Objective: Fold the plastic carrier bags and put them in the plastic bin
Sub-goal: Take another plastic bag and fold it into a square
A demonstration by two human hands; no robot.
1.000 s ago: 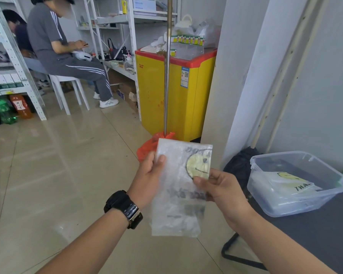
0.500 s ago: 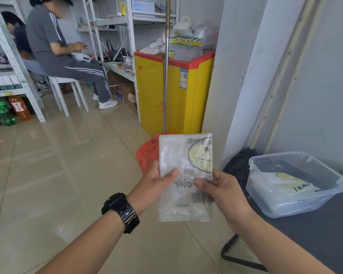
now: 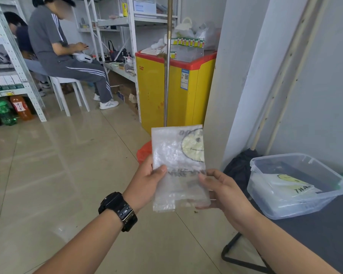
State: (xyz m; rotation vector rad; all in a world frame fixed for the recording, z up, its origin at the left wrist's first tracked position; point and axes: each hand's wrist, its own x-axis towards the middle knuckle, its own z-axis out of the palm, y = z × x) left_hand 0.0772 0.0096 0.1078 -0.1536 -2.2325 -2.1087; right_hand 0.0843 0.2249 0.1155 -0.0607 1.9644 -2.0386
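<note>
Both hands pinch a folded bag (image 3: 178, 165) upright in the air, the left hand (image 3: 147, 180) at its left edge and the right hand (image 3: 224, 190) at its right. The bin (image 3: 293, 184) sits on the table (image 3: 315, 234) to the right, another bag (image 3: 291, 186) lying inside.

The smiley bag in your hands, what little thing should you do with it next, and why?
Probably fold the top of the smiley bag down over its bottom. It is a tall strip, pinched near its middle by the left hand and right hand, so it looks ready to halve. Then it could join the folded bag lying in the plastic bin on the right.
</note>
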